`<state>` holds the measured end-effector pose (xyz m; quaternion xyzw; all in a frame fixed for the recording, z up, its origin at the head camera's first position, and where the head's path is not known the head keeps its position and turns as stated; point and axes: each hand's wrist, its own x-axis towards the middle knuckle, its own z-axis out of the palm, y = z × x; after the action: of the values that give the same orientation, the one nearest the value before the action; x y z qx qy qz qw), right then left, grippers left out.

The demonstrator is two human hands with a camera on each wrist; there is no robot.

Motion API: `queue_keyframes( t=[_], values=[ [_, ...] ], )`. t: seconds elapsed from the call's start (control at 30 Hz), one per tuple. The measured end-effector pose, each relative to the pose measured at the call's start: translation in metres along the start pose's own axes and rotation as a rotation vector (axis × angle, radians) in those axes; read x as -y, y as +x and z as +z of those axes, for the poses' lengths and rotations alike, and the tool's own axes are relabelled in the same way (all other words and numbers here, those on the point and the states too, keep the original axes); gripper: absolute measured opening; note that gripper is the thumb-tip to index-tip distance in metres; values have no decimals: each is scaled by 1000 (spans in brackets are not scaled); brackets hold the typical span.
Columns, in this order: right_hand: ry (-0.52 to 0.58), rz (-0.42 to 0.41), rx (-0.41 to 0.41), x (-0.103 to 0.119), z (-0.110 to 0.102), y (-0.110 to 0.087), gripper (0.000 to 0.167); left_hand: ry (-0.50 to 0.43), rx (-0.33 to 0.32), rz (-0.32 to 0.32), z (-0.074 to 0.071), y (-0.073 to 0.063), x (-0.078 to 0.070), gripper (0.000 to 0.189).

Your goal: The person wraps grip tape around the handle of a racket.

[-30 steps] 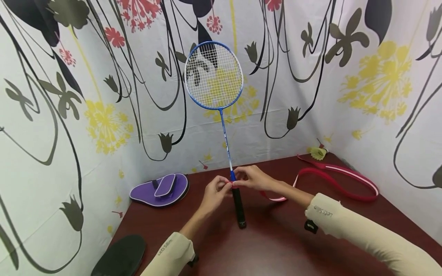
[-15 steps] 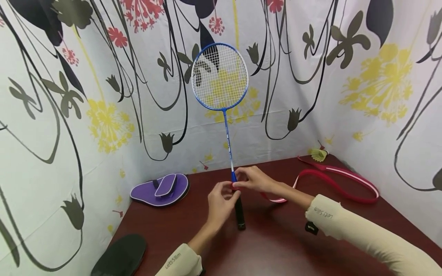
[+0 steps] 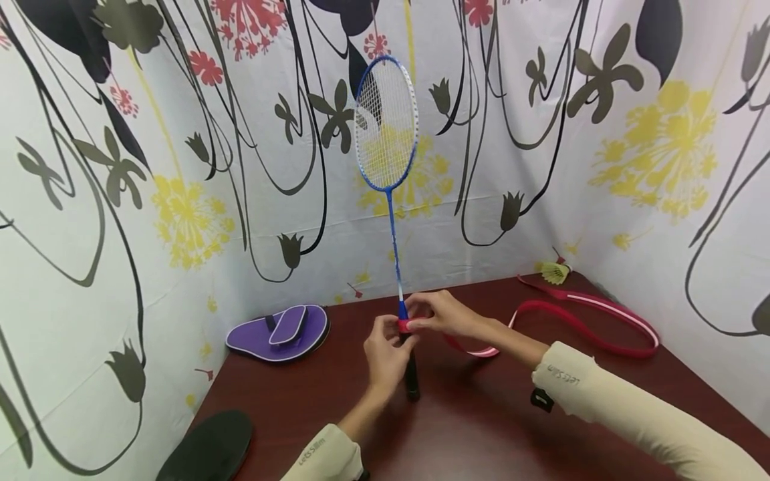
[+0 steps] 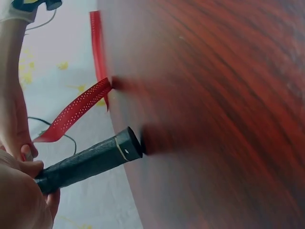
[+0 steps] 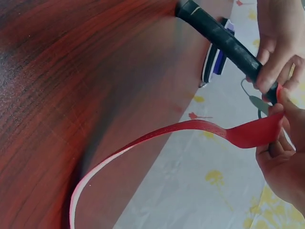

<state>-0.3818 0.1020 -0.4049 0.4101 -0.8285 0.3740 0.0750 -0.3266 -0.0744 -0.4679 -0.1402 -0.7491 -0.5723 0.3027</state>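
Observation:
A blue and white badminton racket (image 3: 387, 123) stands upright over the table, its strung head high and turned partly edge-on. My left hand (image 3: 386, 354) grips the upper part of its black handle (image 4: 93, 161), whose butt end points down close over the wood. A red perforated grip tape (image 5: 252, 133) wraps round the handle's top, just under the blue cone. My right hand (image 3: 448, 314) pinches this tape between thumb and fingers at the racket. From there the tape's loose length runs down and curves across the table to the right.
On the dark red table (image 3: 469, 427) lie a purple paddle case (image 3: 259, 337) at back left and a black paddle (image 3: 210, 444) at front left. A yellow shuttlecock (image 3: 555, 270) sits in the back right corner. Flower-patterned cloth (image 3: 252, 167) hangs close round the back and sides.
The racket has turned about its long axis, so its head now looks narrower. My left hand has shifted right and slightly down on the handle; my right hand stays at the tape.

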Motion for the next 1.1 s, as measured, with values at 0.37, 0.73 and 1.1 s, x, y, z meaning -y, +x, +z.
queue_keyframes(
  t=[0.37, 0.73, 1.1],
  values=[
    [27, -41, 26, -1, -4, 4, 28, -250, 81, -123, -13, 1, -2, 42],
    [19, -17, -2, -4, -3, 5, 12, -410, 204, -154, -18, 3, 1, 44],
    [48, 25, 10, -7, 0, 2, 11, -385, 232, -191, -20, 0, 3, 43]
  ],
)
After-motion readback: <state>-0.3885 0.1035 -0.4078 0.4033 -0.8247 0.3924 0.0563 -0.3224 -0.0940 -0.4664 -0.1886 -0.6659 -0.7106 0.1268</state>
